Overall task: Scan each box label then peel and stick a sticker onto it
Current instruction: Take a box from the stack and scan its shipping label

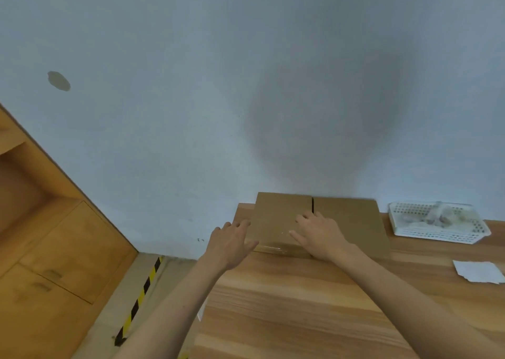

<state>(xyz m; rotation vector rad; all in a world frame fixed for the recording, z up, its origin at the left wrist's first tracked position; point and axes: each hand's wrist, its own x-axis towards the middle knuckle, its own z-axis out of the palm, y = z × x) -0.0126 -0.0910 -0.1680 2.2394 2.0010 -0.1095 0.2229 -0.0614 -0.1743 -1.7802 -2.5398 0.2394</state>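
Here we see both arms stretched forward over the wooden desk (287, 312) toward the far edge by the wall. The left hand (231, 245) lies at the left near corner of a cardboard box (276, 222), fingers extended and loosely spread against its side, thumb along the lower edge; it presses rather than grips. The right hand (318, 234) rests flat on the top of that same box, fingers straight and pointing toward the wall, thumb spread out to the left, holding nothing.

We count two cardboard boxes: the one under the hands and a second box (352, 222) just beside it on the right, a dark seam between them, both standing against the wall. We cannot make out a label on either. One white perforated plastic basket (437, 231) sits to the right of the boxes, and one white paper sheet (478, 271) lies nearer, at the right edge.
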